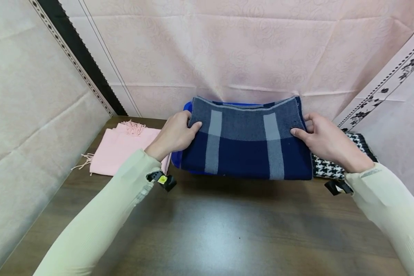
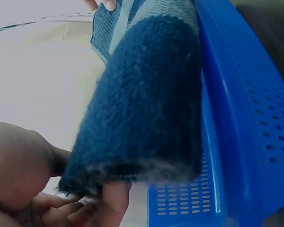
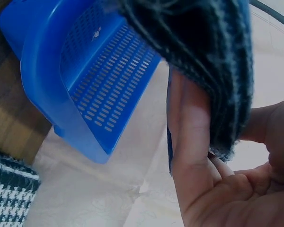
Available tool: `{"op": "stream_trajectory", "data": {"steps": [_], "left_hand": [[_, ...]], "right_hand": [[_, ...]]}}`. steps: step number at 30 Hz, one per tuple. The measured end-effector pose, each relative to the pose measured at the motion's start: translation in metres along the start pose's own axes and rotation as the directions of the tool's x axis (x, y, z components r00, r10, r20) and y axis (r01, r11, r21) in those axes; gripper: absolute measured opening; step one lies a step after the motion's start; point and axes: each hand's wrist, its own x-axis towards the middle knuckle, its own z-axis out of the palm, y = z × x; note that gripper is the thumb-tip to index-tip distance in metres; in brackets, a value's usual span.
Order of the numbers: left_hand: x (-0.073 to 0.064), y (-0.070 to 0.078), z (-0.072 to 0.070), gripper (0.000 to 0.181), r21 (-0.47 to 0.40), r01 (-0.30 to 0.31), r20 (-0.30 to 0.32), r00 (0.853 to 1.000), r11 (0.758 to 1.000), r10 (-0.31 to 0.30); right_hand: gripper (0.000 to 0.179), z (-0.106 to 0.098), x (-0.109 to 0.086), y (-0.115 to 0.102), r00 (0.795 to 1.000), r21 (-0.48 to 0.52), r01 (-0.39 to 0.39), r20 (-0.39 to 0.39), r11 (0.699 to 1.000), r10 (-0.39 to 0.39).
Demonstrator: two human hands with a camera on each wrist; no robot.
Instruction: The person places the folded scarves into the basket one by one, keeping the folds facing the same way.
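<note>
Both hands hold up a folded navy and grey plaid scarf (image 1: 241, 153) by its two sides. My left hand (image 1: 177, 132) pinches the left edge, thumb on the near face and fingers behind. On the opposite edge, my right hand (image 1: 326, 138) grips in the same way. Behind and below the scarf is a blue plastic basket (image 1: 177, 159), mostly hidden in the head view. In the right wrist view the slotted wall of the basket (image 3: 109, 80) shows beside the scarf (image 3: 227, 61). The left wrist view shows the folded end of the scarf (image 2: 142, 99) over the basket (image 2: 227, 118).
A folded pink fringed scarf (image 1: 120, 149) lies on the brown wooden table (image 1: 210, 226) at the left. At the right lies a black and white houndstooth cloth (image 1: 327, 168), partly behind the right hand. A pale patterned cloth (image 1: 227, 50) hangs behind the table.
</note>
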Motion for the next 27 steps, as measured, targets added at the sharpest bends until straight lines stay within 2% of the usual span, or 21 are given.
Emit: {"op": "stream_trajectory", "data": {"steps": [7,17,27], "left_hand": [[0.007,0.003,0.0,0.031,-0.008,0.028,0.018,0.999,1.0,-0.027],[0.013,0.003,0.001,0.031,-0.009,0.038,0.009,0.999,0.999,-0.037],[0.022,-0.003,0.004,0.042,-0.021,0.069,0.014,0.998,0.997,-0.069]], "right_hand": [[0.054,-0.002,0.006,0.001,1.0,0.017,-0.01,0.014,1.0,0.009],[0.054,-0.004,0.017,0.001,0.999,0.039,-0.021,0.028,0.999,0.02],[0.053,0.001,0.028,0.0,1.0,0.025,-0.013,0.005,1.0,0.013]]}}
